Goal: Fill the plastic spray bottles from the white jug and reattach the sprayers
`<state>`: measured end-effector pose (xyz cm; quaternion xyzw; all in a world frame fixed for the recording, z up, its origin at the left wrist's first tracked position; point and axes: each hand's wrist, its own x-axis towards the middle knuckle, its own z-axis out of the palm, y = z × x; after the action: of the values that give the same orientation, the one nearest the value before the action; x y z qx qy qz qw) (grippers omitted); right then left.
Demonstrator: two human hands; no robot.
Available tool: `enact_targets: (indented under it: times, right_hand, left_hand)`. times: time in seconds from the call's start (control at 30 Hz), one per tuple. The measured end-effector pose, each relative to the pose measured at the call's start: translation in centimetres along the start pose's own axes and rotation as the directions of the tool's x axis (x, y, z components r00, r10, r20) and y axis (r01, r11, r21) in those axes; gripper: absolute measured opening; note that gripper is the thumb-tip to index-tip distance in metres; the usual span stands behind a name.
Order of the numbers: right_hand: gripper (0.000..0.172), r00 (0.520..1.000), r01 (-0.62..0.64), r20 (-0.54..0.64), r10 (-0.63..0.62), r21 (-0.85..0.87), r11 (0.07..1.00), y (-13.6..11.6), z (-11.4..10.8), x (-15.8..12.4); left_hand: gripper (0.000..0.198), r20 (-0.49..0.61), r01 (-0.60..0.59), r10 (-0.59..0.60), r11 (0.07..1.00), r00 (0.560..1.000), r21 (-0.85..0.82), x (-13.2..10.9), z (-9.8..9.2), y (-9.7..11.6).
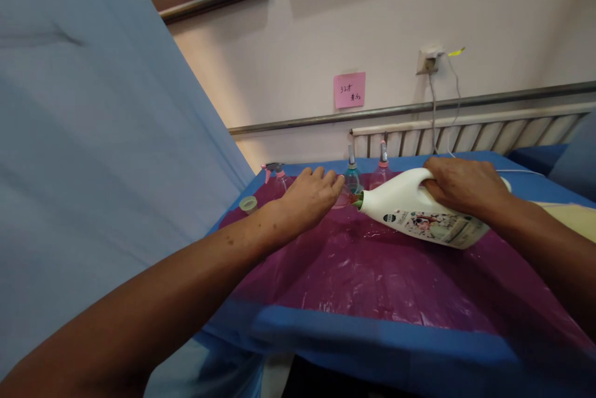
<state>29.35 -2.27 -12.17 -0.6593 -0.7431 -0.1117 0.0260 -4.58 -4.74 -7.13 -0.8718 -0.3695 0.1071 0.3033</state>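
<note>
1. The right hand [465,187] is wrapping its grip fully around the moulded handle of the white jug [419,215]. The jug is lying tipped almost level just above the purple plastic sheet [372,274], toward the far side of the bench [372,336].
2. The jug's green mouth [357,202] is pointing left, at or just beside a clear pink-tinted vessel [345,198]. The left hand [310,199] is closing its grip over this vessel and hiding most of it.
3. The jug is appearing stiff-walled and smooth. It is probably weighing fairly heavily, with the load shifting as the contents move, so the handle is offering the surest hold. The glossy flanks are likely turning slippery if wetted.
4. The vessel is looking thin, light and easily toppled, so it is best taken around its body, close under the opening.
5. Three spray bottles [352,174] are standing along the far edge, and a pale green cap [248,203] is lying left of the left hand.
</note>
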Motion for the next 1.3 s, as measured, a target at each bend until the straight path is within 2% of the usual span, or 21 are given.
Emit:
enact_targets:
  times: [0.33,0.5,0.97,1.3]
  right_hand:
    - [0.035,1.000,0.002,-0.001,-0.002,-0.005,1.000,0.1,0.0,0.0]
    - [0.035,1.000,0.002,-0.005,-0.002,-0.006,1.000,0.1,0.2,0.1]
    - [0.036,1.000,-0.014,-0.013,0.014,-0.022,1.000,0.1,0.5,0.2]
    - [0.036,1.000,-0.005,-0.014,0.005,0.000,1.000,-0.1,0.0,-0.1]
  left_hand:
    - [0.046,0.035,-0.009,0.009,1.000,0.999,-0.001,0.1,-1.3,0.2]
    - [0.049,0.028,-0.017,0.017,1.000,0.999,-0.017,0.4,-1.2,0.0]
    - [0.041,-0.021,-0.063,0.063,0.998,0.998,0.019,1.0,-1.0,-0.3]
    - [0.042,0.031,-0.078,0.076,0.995,0.997,0.055,1.6,-2.0,-0.2]
